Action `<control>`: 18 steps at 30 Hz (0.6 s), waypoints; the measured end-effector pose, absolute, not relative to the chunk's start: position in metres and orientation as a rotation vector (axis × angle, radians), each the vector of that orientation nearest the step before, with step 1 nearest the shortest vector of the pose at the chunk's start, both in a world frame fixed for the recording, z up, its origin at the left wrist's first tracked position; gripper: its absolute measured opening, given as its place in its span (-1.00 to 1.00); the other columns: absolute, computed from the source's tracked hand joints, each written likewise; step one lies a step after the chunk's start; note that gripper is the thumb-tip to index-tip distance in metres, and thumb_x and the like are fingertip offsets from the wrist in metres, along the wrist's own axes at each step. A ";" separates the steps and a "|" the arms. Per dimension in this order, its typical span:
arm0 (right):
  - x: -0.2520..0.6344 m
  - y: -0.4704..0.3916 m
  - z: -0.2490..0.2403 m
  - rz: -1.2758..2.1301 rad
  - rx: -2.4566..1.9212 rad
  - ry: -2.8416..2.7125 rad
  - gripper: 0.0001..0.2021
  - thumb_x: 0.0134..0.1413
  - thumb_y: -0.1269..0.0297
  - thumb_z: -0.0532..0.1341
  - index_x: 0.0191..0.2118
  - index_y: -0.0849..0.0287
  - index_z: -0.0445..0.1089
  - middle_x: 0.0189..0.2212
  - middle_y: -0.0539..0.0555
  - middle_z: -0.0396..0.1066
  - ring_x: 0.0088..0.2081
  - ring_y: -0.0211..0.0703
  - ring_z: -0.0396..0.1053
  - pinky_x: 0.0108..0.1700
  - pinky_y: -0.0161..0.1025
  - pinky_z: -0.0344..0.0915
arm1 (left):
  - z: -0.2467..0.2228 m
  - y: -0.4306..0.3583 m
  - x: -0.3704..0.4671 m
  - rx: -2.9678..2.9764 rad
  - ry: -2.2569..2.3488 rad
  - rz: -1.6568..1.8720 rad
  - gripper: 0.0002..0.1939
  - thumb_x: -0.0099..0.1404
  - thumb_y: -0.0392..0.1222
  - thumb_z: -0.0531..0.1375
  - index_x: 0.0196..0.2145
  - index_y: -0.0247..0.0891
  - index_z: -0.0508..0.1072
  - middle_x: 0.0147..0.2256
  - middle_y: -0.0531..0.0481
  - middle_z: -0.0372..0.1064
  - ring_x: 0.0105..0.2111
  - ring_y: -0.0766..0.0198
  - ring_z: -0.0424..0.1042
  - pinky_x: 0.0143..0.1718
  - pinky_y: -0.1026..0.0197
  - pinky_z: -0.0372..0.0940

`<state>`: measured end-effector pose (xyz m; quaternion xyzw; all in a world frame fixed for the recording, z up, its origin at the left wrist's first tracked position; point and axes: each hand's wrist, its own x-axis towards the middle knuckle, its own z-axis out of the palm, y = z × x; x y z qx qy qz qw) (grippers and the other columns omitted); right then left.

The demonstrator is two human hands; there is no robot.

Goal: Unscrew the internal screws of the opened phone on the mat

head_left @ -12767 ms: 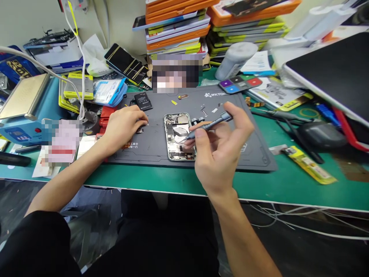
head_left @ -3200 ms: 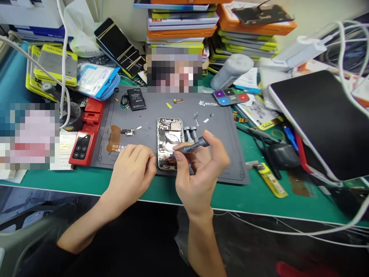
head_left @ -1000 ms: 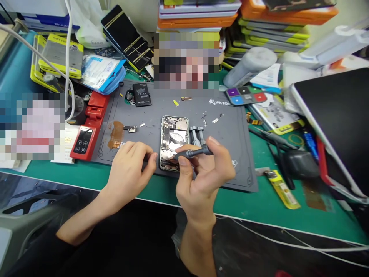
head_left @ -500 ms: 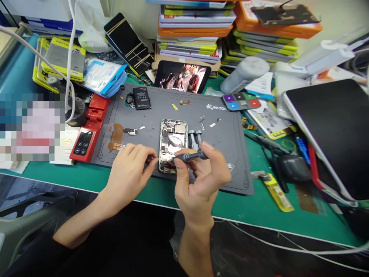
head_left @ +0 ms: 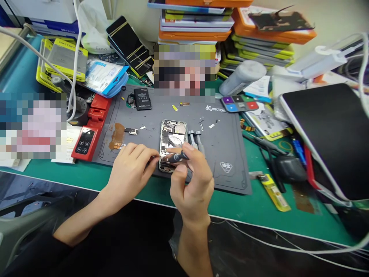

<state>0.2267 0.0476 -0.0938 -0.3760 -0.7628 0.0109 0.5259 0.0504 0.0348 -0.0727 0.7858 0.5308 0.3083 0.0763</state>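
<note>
An opened phone (head_left: 173, 132) lies on the grey work mat (head_left: 221, 140), its inner boards and parts bare. My left hand (head_left: 132, 173) is closed, with thumb and forefinger together at the phone's lower left edge. A dark screwdriver (head_left: 178, 156) is pinched in my right hand (head_left: 192, 181), held slanted over the lower part of the phone. Its tip is hard to make out against the parts inside. Two more grey screwdrivers (head_left: 198, 139) lie right of the phone, partly behind my right hand. A black battery (head_left: 143, 99) rests at the mat's upper left.
Small loose parts, including a camera-like module (head_left: 132, 131), lie on the mat. A red device with buttons (head_left: 84, 143) stands left, a coloured tray (head_left: 238, 104) and a grey bottle (head_left: 243, 78) at the upper right. Stacked boxes (head_left: 196, 34) line the back; a large black tablet-like panel (head_left: 325, 138) leans right.
My right hand has shifted left and its fingers have curled in around the screwdriver, which stands steeper. My left hand stays at the phone's edge. The view has shifted slightly.
</note>
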 end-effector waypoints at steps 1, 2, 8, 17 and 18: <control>0.227 0.047 -0.095 0.057 -0.900 -1.812 -0.24 0.36 0.56 0.18 0.57 0.05 0.02 0.20 0.24 0.48 0.09 -0.02 0.61 -0.11 -0.11 0.70 | -0.072 0.035 0.050 2.358 1.582 0.931 -0.90 0.63 -0.24 0.19 -0.05 -0.25 0.52 -0.19 0.01 0.54 -0.15 0.12 0.38 -0.08 0.03 0.30; 0.227 0.046 -0.095 0.076 -0.914 -1.797 -0.22 0.34 0.55 0.22 0.57 0.03 0.02 0.22 0.26 0.45 0.13 0.03 0.60 -0.14 -0.11 0.70 | -0.072 0.034 0.050 2.356 1.572 0.944 -0.89 0.63 -0.25 0.19 -0.05 -0.25 0.54 -0.19 0.01 0.55 -0.15 0.13 0.39 -0.08 0.04 0.30; 0.228 0.044 -0.098 0.244 -0.921 -1.709 -0.26 0.39 0.55 0.14 0.57 -0.01 0.01 0.25 0.31 0.41 0.15 0.05 0.58 -0.17 -0.09 0.68 | -0.071 0.035 0.051 2.368 1.571 1.027 -0.87 0.60 -0.21 0.25 -0.10 -0.22 0.62 -0.18 0.04 0.57 -0.18 0.18 0.41 -0.10 0.07 0.32; 0.225 0.046 -0.097 0.142 -1.011 -1.668 -0.13 0.27 0.53 0.37 0.57 -0.02 0.03 0.20 0.28 0.46 0.02 -0.03 0.63 -0.23 -0.24 0.65 | -0.073 0.040 0.053 2.451 1.553 1.023 -0.82 0.59 -0.16 0.27 -0.15 -0.23 0.66 -0.22 0.05 0.59 -0.23 0.19 0.39 -0.16 0.09 0.32; 0.225 0.046 -0.098 0.144 -1.001 -1.670 -0.12 0.27 0.54 0.37 0.57 -0.03 0.03 0.20 0.27 0.45 0.01 -0.05 0.63 -0.23 -0.23 0.66 | -0.073 0.040 0.053 2.465 1.544 1.032 -0.83 0.59 -0.17 0.27 -0.15 -0.23 0.66 -0.22 0.05 0.59 -0.23 0.20 0.39 -0.17 0.10 0.32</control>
